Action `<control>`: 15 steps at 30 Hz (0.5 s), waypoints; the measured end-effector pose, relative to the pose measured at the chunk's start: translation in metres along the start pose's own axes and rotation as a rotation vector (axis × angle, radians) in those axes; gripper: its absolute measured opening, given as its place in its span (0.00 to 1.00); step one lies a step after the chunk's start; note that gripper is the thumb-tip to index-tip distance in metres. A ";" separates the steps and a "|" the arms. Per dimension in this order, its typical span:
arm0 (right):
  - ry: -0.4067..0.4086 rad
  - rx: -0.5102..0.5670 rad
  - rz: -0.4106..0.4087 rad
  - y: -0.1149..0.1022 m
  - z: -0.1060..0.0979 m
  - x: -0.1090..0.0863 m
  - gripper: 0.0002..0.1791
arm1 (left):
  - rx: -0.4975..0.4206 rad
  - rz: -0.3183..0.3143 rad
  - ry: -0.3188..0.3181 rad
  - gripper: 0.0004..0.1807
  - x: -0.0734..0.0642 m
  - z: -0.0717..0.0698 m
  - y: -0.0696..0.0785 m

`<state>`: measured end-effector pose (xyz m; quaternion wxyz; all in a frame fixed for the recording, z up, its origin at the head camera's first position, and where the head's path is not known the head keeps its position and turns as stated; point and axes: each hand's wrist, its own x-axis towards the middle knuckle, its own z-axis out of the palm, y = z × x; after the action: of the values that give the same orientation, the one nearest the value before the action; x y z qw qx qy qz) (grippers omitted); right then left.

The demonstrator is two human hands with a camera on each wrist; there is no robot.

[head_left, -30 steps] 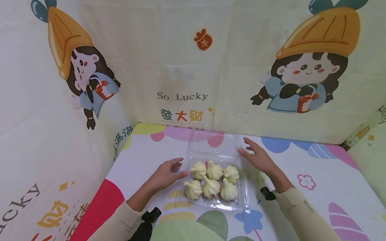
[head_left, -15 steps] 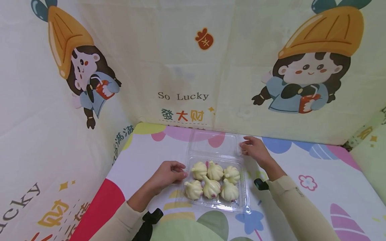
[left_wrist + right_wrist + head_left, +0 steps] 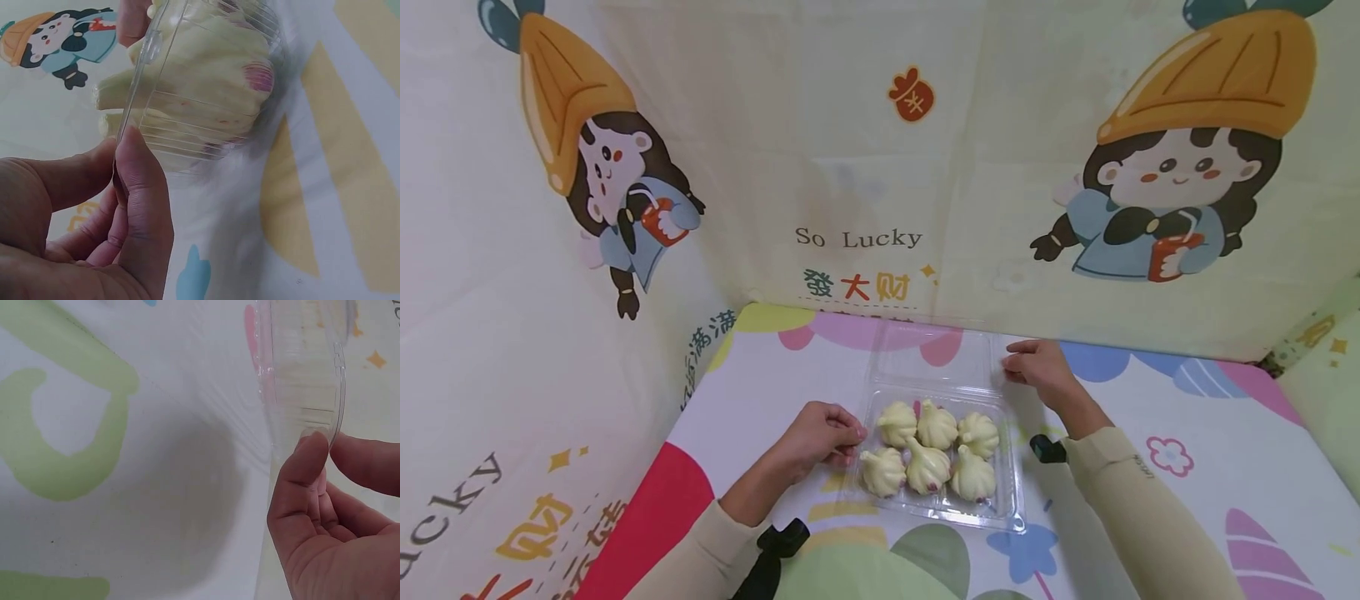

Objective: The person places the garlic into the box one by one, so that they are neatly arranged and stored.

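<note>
A clear plastic clamshell box (image 3: 951, 518) sits on the table with its hinged lid (image 3: 934, 360) folded back toward the wall. Inside the base are several pale garlic bulbs (image 3: 928, 468) in two rows, some with purplish bottoms. At the left side of the base, my left hand (image 3: 822, 437) pinches the rim. The left wrist view shows the box's edge between that thumb and index finger (image 3: 144, 181). My right hand (image 3: 1043, 375) is at the lid's right edge. In the right wrist view its thumb and forefinger pinch the lid's rim (image 3: 339, 394).
The table (image 3: 1101, 517) has a colourful printed cover. Behind it and at the sides hangs a cream printed cloth (image 3: 775, 167), close behind the lid. Black wrist cameras (image 3: 784, 537) are strapped under both forearms.
My right hand has gone from spread fingers beside the lid to pinching its right edge. The left fingers have closed on the base's rim. The box and garlic have stayed put.
</note>
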<state>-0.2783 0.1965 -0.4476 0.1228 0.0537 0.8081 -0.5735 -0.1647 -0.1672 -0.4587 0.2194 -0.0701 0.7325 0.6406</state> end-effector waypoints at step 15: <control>0.014 0.010 0.025 -0.002 -0.009 -0.003 0.26 | -0.014 -0.003 0.014 0.06 0.002 0.002 0.000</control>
<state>-0.2773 0.2038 -0.4419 0.1240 0.0683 0.8055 -0.5754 -0.1661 -0.1653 -0.4600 0.2147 -0.0771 0.7295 0.6449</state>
